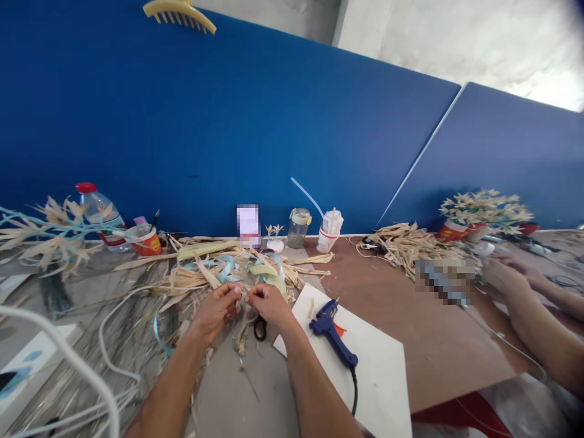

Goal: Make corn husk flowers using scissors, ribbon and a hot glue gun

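Observation:
My left hand (218, 311) and my right hand (270, 304) are close together above the table, fingertips pinched and almost meeting. Something small and pale shows between them, too small to name. Dry corn husks (176, 286) lie heaped behind and beside the hands, with curled light blue ribbon (227, 267) among them. A black scissors handle (260, 328) sticks out just below my right hand. Right of my right forearm, a blue glue gun (335, 334) rests on a white board (381, 377), its nozzle pointing away from me.
White cables (107, 340) loop across the left side. Along the blue partition (255, 121) stand a red-capped bottle (104, 213), a phone (248, 225), a glass jar (298, 228) and paper cups (326, 240). A co-worker's arms (524, 304) reach in at right, near more husks (406, 243).

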The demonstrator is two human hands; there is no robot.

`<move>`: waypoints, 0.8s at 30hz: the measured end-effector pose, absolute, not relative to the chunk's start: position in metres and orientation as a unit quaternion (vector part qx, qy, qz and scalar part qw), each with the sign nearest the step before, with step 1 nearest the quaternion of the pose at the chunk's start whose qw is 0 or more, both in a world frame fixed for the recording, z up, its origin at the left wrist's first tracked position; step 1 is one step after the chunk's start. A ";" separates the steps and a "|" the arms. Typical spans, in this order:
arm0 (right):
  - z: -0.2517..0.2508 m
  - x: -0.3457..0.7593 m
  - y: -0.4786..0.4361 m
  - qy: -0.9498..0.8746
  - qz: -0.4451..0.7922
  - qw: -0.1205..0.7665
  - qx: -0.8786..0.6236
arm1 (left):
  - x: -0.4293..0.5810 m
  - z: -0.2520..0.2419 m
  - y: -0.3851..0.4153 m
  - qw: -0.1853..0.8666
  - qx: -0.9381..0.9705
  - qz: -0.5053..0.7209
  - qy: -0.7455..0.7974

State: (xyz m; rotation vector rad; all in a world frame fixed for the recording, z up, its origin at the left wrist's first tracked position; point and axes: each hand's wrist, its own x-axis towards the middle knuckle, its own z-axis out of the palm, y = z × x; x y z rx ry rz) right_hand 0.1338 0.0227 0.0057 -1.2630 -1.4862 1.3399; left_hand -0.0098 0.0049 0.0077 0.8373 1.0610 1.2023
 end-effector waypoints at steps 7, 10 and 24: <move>0.009 0.135 0.022 -0.610 0.484 0.363 -0.512 | -0.011 0.005 0.006 0.612 0.387 0.506 0.469; 0.010 0.136 0.021 -0.612 0.480 0.371 -0.507 | -0.010 0.006 0.006 0.611 0.387 0.508 0.467; 0.003 0.137 0.022 -0.608 0.488 0.403 -0.480 | -0.010 0.003 0.009 0.576 0.435 0.465 0.513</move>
